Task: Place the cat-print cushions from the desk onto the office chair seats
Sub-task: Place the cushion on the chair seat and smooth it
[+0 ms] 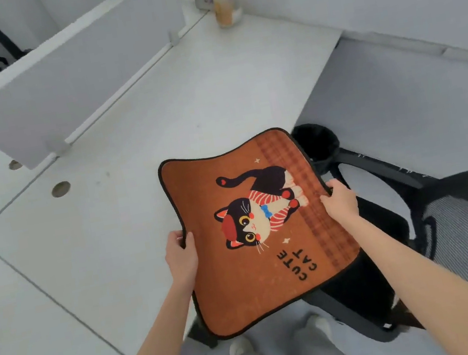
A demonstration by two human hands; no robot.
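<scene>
Two hands (261, 227) on one cat-print cushion (254, 229)

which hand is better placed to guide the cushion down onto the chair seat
Probably the right. The right hand grips the cat-print cushion on the edge over the black office chair, whose seat lies below. The left hand holds the desk-side edge, farther from the seat.

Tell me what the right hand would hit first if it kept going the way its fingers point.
The right hand points up-left across the cushion it grips, so past the cushion probably the desk; depth is unclear.
</scene>
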